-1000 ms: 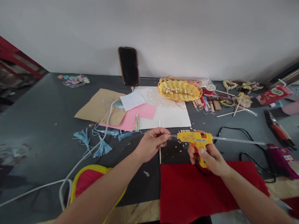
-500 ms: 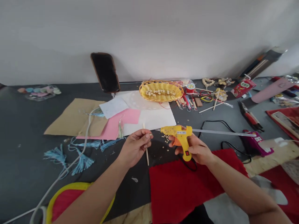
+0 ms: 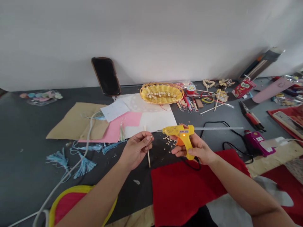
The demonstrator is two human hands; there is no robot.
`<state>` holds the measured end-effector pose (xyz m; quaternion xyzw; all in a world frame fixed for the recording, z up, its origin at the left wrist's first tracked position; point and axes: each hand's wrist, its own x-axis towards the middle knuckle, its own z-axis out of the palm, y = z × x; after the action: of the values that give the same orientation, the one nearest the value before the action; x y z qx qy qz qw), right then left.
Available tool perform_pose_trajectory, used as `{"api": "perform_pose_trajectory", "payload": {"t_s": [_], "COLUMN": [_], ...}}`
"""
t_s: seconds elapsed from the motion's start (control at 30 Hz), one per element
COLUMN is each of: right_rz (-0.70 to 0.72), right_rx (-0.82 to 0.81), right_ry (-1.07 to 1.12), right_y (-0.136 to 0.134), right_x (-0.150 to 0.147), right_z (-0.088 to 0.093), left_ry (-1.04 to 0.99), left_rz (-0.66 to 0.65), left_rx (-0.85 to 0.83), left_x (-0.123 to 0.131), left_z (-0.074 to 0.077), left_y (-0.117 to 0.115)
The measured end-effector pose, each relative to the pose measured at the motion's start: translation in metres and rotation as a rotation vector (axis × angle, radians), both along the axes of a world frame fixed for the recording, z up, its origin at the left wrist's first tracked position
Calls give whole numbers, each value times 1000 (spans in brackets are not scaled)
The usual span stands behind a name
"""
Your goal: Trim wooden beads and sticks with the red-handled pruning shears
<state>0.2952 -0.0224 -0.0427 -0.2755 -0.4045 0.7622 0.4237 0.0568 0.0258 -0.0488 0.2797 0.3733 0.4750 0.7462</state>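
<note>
My left hand is closed in a pinch. A tiny pale bead shows at its fingertips. A thin wooden stick passes behind these fingers; whether they touch it I cannot tell. My right hand is wrapped round the handle of a yellow glue gun, some fingers loose near its orange trigger. The gun's nozzle points left, just short of my left fingertips, and its small light glows. A clear glue stick juts from the back. Several small pale beads lie scattered below the nozzle.
Red felt lies in front. Behind are a yellow wicker basket, white paper, pink paper and a propped phone. Blue tassels and a white cable lie left; pliers and a purple device right.
The glue gun's light has come on, and less of the glue stick shows behind it. My right fingers have loosened at the trigger. My left hand has hardly moved.
</note>
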Motion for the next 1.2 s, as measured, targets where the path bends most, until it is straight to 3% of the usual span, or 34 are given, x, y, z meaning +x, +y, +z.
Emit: {"api": "perform_pose_trajectory", "payload": {"t_s": [0.17,0.27,0.43,0.63,0.73,0.83,0.87,0.97,1.07,1.2], "right_rz": [-32,-120,-260,-404,-408,-297,-346,-193,-22,27], "right_rx": [5,-6,-4,64,99,69,95,139,43,-43], "right_ry": [-18,-32,-94,-204,-330,-548,-617,-689,-596,-402], "right_y": [1,2,0,-11,-21,-34,-39,-51,-57,-59], "right_x": [0,4,9,21,45,75,84,99,93,68], "right_z": [1,2,18,60,92,120,124,111,71,18], "left_ry": [-4,-17,-25,-12,-14,-11,2,124,369,893], "left_rz": [0,-16,-26,-39,-37,-39,-43,-86,-152,-224], "left_rx": [-2,-4,15,29,36,67,84,150,269,566], "left_x": [-1,-1,-2,-2,-2,-1,-1,0,0,-4], "left_z": [-1,-2,-4,-3,-2,-3,-4,-7,-6,1], "left_y": [0,0,0,0,-1,-2,-3,-5,-7,-9]}}
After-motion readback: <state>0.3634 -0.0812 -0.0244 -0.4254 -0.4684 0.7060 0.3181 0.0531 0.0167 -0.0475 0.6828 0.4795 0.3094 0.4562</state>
